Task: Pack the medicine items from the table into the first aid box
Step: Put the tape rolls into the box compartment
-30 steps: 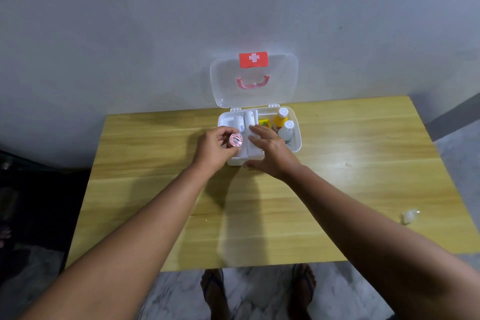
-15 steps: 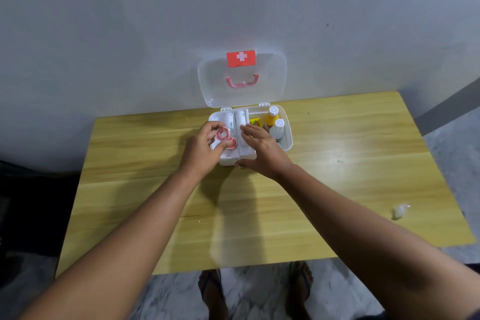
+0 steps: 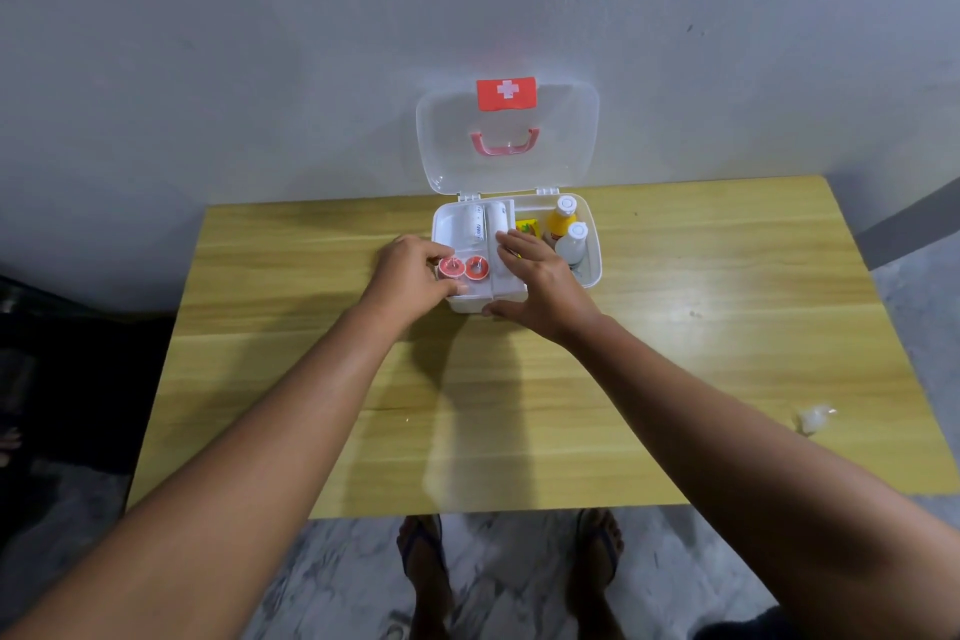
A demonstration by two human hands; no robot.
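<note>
The left hand (image 3: 410, 276) pinches a red roll (image 3: 451, 267) with curled fingers (image 3: 434, 259) in the first aid box (image 3: 593, 276)'s near-left corner. The right hand (image 3: 550, 291) rests flat on the box. Next, likely: release, then fetch the white wad (image 3: 813, 418) well right of the box.

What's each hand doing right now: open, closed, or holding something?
Left hand: pinches the left red roll in the first aid box.
Right hand: open, fingers resting on the box.
</note>
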